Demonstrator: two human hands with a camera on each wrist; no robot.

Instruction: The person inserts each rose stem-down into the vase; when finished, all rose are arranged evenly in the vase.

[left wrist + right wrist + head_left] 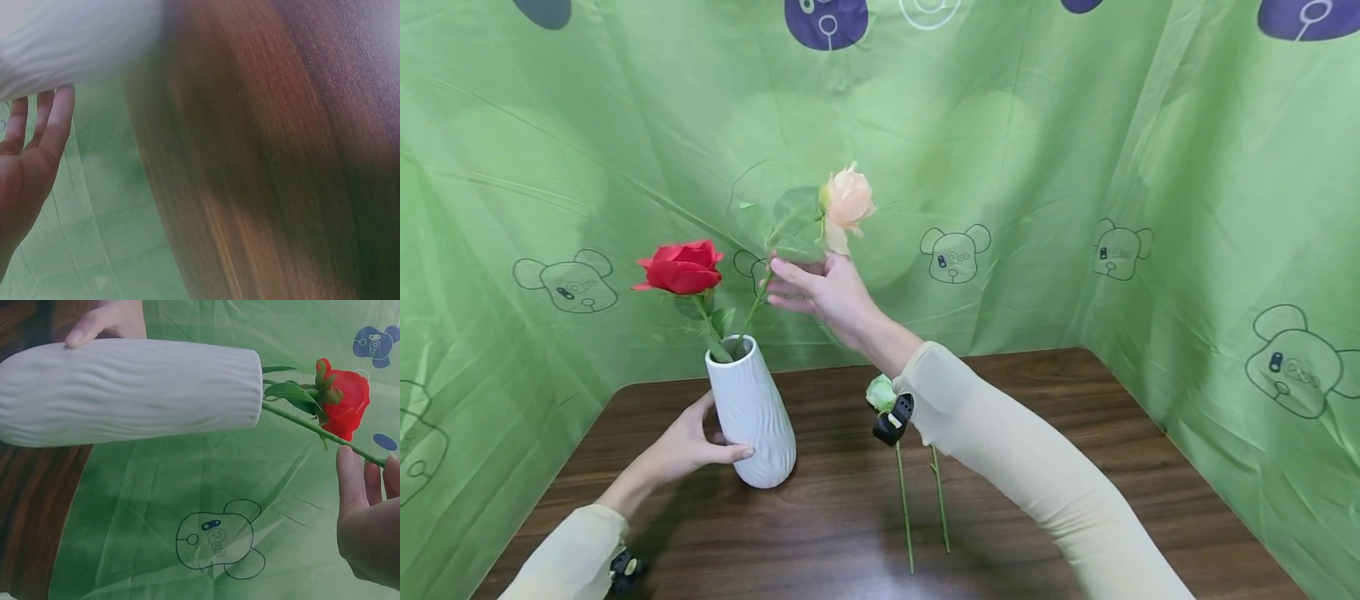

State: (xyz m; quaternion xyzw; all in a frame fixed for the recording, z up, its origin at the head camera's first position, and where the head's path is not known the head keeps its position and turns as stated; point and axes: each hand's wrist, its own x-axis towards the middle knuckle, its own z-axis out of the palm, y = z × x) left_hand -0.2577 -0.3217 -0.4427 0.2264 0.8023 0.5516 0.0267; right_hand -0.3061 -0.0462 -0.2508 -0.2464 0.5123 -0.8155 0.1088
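A white ridged vase (751, 417) stands on the table, tilted slightly to the left in the head view. My left hand (681, 450) grips its lower side, thumb across the front. A red rose (681, 268) leans out of the vase mouth to the left. Above and right of the vase, my right hand (831, 296) pinches the green stem of a pale peach rose (848, 198); the stem's lower end is inside the vase mouth. In the right wrist view, fingers (352, 481) touch that stem beside the red rose (345, 403).
On the brown wooden table (835, 517), a pale green-white rose (881, 392) lies partly under the right forearm. Two green stems (905, 508) point toward me; the second one's bloom is hidden by the sleeve. Green printed cloth (1022, 167) surrounds the table at the back and sides.
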